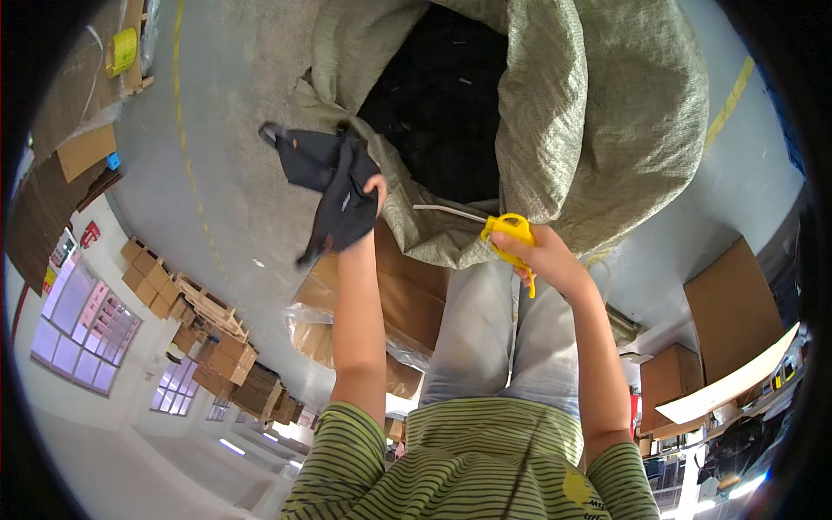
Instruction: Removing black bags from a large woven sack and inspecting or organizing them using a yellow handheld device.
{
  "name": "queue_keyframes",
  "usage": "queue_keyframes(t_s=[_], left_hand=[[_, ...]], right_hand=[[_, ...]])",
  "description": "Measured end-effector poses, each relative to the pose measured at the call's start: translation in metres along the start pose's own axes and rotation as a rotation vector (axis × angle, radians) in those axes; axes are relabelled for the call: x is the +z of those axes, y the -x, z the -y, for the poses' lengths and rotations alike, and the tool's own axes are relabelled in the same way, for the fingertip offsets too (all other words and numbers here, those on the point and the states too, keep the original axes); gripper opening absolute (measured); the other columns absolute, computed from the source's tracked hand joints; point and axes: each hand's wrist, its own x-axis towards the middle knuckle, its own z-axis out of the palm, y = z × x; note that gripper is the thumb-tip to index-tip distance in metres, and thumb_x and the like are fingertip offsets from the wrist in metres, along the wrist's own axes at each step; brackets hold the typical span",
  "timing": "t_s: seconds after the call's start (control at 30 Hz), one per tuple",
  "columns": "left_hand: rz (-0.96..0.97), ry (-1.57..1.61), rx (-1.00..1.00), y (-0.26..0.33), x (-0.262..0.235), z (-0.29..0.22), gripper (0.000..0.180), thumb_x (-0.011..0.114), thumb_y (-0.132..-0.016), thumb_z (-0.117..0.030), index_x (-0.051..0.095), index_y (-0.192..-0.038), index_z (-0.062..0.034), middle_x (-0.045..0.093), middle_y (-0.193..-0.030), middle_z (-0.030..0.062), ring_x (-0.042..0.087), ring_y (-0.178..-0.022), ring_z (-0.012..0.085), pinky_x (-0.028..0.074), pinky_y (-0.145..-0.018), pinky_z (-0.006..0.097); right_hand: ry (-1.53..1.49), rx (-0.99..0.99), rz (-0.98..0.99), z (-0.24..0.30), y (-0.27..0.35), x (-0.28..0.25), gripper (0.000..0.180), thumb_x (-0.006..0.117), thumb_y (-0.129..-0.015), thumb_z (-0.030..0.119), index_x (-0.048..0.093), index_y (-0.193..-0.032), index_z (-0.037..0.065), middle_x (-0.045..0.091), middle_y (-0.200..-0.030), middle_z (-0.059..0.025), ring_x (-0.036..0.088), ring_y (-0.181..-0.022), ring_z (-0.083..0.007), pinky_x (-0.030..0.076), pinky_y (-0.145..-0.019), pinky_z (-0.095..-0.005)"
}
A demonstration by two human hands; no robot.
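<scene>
My left hand (378,192) grips a small black cloth piece (345,195) by its right edge, left of the sack's mouth. The cloth hangs in folds, with small light and orange marks. In front of the opening, my right hand (550,258) is closed around a yellow-handled tool (511,232). A long, thin, pale rod or blade points left from it; its exact kind is unclear. A large greenish-grey woven sack (633,121) stands open before me with its rim rolled down. Inside lies a heap of black cloth (442,113) with a few small light marks.
Brown cardboard (416,290) and clear plastic lie by my legs. Cardboard boxes (230,360) and wooden pallets (208,303) line the left wall. Cardboard sheets (737,299) stand at right. A yellow line (186,156) crosses the grey floor.
</scene>
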Motion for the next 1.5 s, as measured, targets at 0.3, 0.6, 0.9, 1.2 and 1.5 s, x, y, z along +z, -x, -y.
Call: queue_keyframes(t_s=[0.3,0.6,0.9,1.2,1.5], left_hand=[[-0.089,-0.435,-0.582,0.037,-0.01,0.017,0.042,0.049,-0.088,-0.041,0.055,-0.104,-0.0026,0.055,-0.072,0.0112,0.051,-0.05,0.0217,0.043,-0.045,0.032],[0.048,-0.171,-0.479,0.141,-0.011,0.003,0.039,0.049,-0.09,-0.038,0.049,-0.12,-0.0122,0.06,-0.1,0.0141,0.059,-0.081,0.0252,0.047,-0.062,0.04],[-1.012,-1.043,0.318,0.387,0.074,0.053,0.052,0.053,-0.087,-0.04,0.045,-0.127,-0.0094,0.061,-0.109,0.0113,0.059,-0.097,0.032,0.049,-0.079,0.048],[-1.661,-2.255,-0.236,0.366,-0.001,0.011,0.059,0.066,-0.078,-0.04,0.052,-0.111,0.0066,0.055,-0.107,0.0255,0.054,-0.101,0.0372,0.043,-0.087,0.043],[-0.305,-2.141,-0.077,-0.015,-0.033,0.094,0.038,0.07,-0.078,-0.02,0.052,-0.107,-0.0022,0.061,-0.104,0.0101,0.059,-0.099,0.0242,0.047,-0.082,0.036]], right_hand=[[-0.113,0.048,-0.047,0.004,-0.007,-0.011,0.049,0.062,-0.08,0.052,0.059,-0.077,0.003,0.051,-0.052,-0.0025,0.049,-0.042,-0.0101,0.038,-0.039,-0.0246],[0.135,0.145,0.469,0.025,-0.004,0.014,0.048,0.062,-0.08,0.052,0.06,-0.078,0.004,0.051,-0.054,-0.0015,0.049,-0.043,-0.0097,0.041,-0.041,-0.0246],[0.194,0.083,0.359,0.005,0.001,-0.009,0.05,0.06,-0.08,0.055,0.062,-0.08,0.005,0.059,-0.065,-0.0018,0.054,-0.052,-0.0089,0.041,-0.046,-0.0219],[0.177,0.088,0.291,-0.015,0.002,-0.017,0.048,0.061,-0.081,0.052,0.061,-0.077,0.004,0.056,-0.063,-0.0017,0.053,-0.052,-0.01,0.042,-0.05,-0.0233],[0.05,0.162,0.138,-0.033,-0.015,-0.015,0.046,0.063,-0.081,0.049,0.061,-0.075,0.003,0.054,-0.064,-0.0002,0.051,-0.054,-0.0081,0.042,-0.051,-0.0226]])
